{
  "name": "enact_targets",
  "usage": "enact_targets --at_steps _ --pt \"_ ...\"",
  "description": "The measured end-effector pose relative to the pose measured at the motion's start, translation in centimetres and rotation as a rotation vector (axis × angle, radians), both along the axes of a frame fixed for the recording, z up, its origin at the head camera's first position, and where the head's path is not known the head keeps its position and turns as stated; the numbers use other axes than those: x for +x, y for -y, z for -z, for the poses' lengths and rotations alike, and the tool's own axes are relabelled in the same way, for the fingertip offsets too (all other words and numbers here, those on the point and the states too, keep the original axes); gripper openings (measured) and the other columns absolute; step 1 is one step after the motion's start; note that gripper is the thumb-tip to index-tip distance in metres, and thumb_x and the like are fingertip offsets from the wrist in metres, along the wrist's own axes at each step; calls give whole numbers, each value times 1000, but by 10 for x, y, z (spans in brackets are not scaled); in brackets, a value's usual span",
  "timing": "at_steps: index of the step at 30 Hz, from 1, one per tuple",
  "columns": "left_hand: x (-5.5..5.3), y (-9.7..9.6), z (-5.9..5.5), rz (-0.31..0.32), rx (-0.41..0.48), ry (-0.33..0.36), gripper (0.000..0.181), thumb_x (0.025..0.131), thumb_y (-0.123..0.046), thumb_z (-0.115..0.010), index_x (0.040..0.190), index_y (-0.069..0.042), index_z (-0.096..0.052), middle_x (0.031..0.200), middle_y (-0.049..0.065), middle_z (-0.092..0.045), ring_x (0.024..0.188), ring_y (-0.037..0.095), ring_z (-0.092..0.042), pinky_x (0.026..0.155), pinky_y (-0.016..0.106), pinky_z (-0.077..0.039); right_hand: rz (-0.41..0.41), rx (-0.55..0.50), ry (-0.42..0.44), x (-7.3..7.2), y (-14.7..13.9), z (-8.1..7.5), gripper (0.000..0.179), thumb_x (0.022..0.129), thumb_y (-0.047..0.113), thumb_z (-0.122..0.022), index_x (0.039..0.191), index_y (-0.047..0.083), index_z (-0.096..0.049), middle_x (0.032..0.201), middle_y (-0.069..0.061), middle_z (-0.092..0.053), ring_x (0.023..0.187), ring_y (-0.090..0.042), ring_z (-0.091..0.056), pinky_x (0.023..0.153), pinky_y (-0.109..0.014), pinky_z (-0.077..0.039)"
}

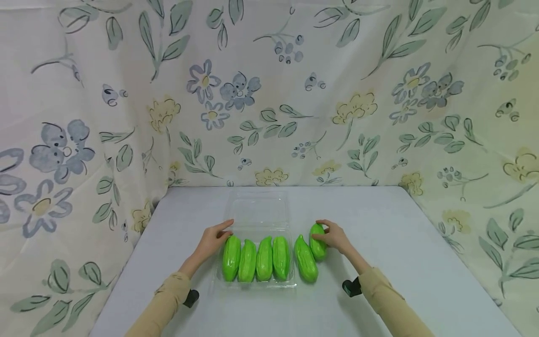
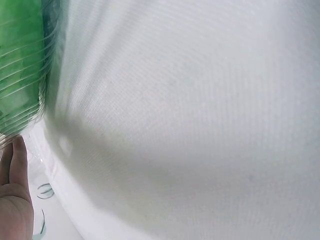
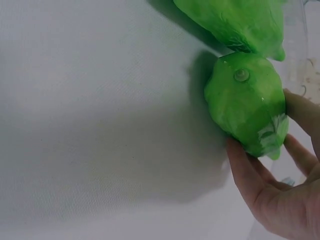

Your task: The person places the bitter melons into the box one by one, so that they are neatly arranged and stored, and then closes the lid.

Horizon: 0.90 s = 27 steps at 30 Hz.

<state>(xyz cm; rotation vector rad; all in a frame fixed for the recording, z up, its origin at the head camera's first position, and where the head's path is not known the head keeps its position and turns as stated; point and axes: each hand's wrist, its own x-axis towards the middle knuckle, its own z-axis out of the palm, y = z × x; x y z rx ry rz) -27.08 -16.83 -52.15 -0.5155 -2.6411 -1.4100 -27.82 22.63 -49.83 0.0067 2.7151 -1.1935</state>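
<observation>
A clear plastic clamshell box (image 1: 252, 284) lies on the white table with its lid (image 1: 258, 210) folded back. Several bright green, gourd-like vegetables (image 1: 264, 260) stand side by side in its base. At the box's back left corner is my left hand (image 1: 210, 241), its extended fingers touching the ribbed side (image 2: 22, 75) in the left wrist view. My right hand (image 1: 333, 235) holds another green gourd (image 1: 317, 243) between thumb and fingers; the right wrist view shows this gourd (image 3: 245, 102) end-on. Between it and the box lies one more gourd (image 1: 306, 262).
The white table (image 1: 379, 224) extends to both sides and in front of the box. A flower-patterned cloth (image 1: 269, 93) hangs behind it and along its sides. Dark wrist devices sit under both sleeves (image 1: 379, 292).
</observation>
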Motion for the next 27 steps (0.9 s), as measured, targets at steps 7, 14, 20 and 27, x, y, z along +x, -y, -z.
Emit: enact_targets --at_steps 7,14,20,27 --pt "-1 -1 2 -11 -6 -7 42 91 -1 -59 133 0 -53 135 18 -54 98 28 -68 77 28 -56 20 -2 -2 3 1 2 56 86 23 -70 134 4 -50 119 -31 -55 96 -33 -60 65 -31 -55" --pt "-2 -2 3 -2 13 -25 42 90 0 -60 132 1 -53 135 19 -54 97 28 -69 77 29 -56 19 21 -27 3 1 3 56 86 23 -70 134 4 -50 117 -31 -56 94 -32 -60 63 -32 -54" --pt "-1 -1 1 2 10 -29 42 91 -1 -59 133 1 -53 134 20 -54 98 28 -69 77 29 -56 20 23 -38 4 1 4 56 86 23 -70 134 4 -50 119 -31 -55 95 -32 -60 63 -31 -53" --pt "1 0 0 -10 4 -8 42 92 -1 -58 134 -1 -52 134 18 -55 98 28 -69 76 25 -56 26 14 -48 5 3 3 56 87 23 -69 135 4 -49 119 -31 -55 91 -31 -60 62 -31 -51"
